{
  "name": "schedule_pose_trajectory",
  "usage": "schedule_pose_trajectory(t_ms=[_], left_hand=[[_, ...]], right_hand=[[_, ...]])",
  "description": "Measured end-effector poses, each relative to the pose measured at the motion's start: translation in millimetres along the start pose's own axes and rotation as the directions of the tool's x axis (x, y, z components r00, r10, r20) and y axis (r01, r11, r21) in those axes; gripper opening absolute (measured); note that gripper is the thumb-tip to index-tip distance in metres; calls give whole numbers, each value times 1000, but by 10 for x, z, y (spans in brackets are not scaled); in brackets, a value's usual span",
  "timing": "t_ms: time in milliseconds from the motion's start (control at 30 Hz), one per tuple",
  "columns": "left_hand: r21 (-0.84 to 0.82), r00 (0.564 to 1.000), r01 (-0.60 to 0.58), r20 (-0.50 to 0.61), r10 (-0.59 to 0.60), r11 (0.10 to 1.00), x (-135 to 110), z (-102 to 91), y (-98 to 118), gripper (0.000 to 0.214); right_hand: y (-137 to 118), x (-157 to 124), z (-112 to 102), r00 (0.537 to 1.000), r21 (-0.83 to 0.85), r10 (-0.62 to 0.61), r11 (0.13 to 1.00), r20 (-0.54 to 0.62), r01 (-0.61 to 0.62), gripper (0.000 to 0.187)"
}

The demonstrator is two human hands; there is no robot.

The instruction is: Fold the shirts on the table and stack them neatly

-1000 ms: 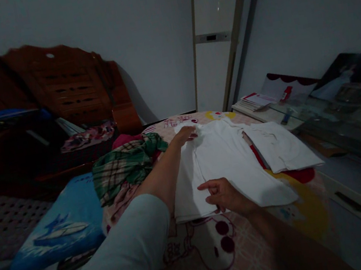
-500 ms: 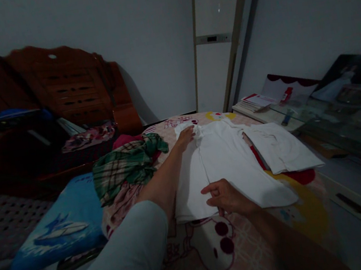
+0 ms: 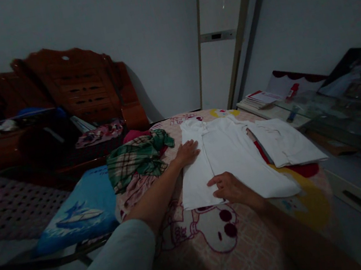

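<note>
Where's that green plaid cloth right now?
In the head view, the green plaid cloth lies bunched at the left side of the tablecloth, left of the white garment under the left hand.

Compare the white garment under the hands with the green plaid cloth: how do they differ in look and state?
The white garment is plain, while the green plaid cloth has dark and pale checks. The white garment lies spread nearly flat; the green plaid cloth is bunched in a heap. The left hand rests on the white garment, not the green plaid cloth. Both are fabric.
</note>
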State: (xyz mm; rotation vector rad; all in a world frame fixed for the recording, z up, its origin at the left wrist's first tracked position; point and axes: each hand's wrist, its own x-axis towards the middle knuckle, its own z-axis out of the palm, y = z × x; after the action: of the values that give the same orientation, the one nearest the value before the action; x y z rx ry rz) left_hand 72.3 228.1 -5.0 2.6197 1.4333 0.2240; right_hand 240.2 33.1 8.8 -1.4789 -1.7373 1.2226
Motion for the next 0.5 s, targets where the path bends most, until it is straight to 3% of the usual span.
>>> schedule_pose_trajectory(t_ms=[100,233,400,500], left_hand=[[-22,999,-50,-6,50,999,-44,-48,128,54],[-10,987,-161,20,162,987,-149,7,288,53],[5,990,-143,9,143,990,-217,93,350,53],[3,990,-138,-20,138,990,-217,106,355,54]], right_hand=[[-76,-40,-23,999,13,33,999,26,-34,33],[-65,-65,-34,1000,-5,-28,1000,9,29,33],[-37,-49,-20,1000,72,19,997,18,-21,32],[-58,-30,-67,994,111,72,992,-76,-63,32]])
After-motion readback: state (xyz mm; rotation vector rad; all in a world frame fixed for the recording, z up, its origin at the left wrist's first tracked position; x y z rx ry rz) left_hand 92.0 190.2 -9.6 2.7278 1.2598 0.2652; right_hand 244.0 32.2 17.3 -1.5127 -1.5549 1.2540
